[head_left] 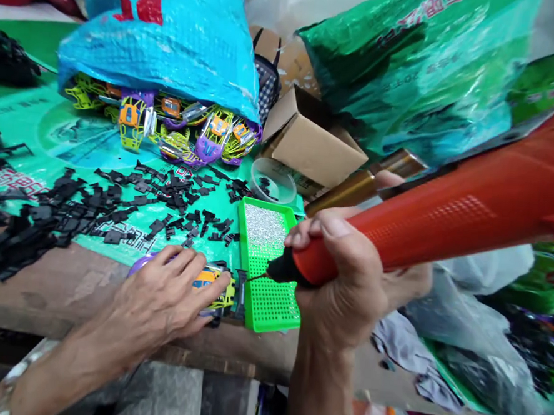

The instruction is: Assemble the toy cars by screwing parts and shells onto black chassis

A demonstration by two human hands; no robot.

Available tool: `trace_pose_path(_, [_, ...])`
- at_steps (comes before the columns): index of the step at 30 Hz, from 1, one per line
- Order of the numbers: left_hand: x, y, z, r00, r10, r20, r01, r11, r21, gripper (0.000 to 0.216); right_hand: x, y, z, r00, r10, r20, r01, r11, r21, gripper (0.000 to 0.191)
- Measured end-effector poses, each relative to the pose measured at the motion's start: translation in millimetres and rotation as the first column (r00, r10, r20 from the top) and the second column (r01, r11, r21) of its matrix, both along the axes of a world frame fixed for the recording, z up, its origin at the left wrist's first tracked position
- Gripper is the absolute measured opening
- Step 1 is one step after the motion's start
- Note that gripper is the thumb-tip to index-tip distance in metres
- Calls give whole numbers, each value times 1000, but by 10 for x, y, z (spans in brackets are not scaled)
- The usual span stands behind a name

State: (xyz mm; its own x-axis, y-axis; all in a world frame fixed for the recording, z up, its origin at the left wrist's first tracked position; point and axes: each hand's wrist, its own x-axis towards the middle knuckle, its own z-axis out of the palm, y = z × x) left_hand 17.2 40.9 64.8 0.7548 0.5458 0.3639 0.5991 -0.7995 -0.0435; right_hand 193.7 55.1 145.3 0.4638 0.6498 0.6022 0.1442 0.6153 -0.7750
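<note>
My left hand (173,289) is closed over a toy car body (213,285) in purple, orange and yellow-green, pressing it on the worktable near its front edge. A small black plastic part (240,293) sits at the car's right end. In my right hand (348,274) is a red electric screwdriver (445,211), its fingers wrapped around the black-nosed end. The thin bit points left, its tip beside the black part; whether they touch I cannot tell. Under the bit lies a green perforated tray (270,317) with many small silver screws (266,224) at its far end.
Loose black plastic parts (165,188) spread over the green sheet at left. Behind them a blue sack (164,50) spills more toy car bodies (211,134). A clear round tub (273,179) and an open cardboard box (313,141) stand behind the tray. Green sacks (430,73) fill the back right.
</note>
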Motion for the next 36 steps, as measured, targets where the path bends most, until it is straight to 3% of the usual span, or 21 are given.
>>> trace_pose_path(9, [17, -25, 57, 1000, 22, -8, -22, 998, -63, 44, -97, -52, -109, 997, 46, -57, -49, 997, -54, 30])
trace_pose_path(13, [7, -44, 39, 999, 27, -31, -30, 994, -105, 42, -94, -60, -131, 997, 53, -64, -57, 996, -66, 38])
trace_pose_path(21, [1, -50, -12, 997, 35, -73, -45, 988, -150, 40, -88, -48, -158, 998, 20, -62, -24, 997, -71, 35])
trace_pose_path(30, [12, -31, 19, 999, 27, -47, -31, 995, -92, 44, -69, -44, -174, 999, 32, -27, -33, 999, -25, 28])
trace_pose_path(36, [12, -37, 13, 998, 25, -57, -31, 994, -103, 43, -101, -63, -171, 999, 31, -32, -33, 997, -75, 35])
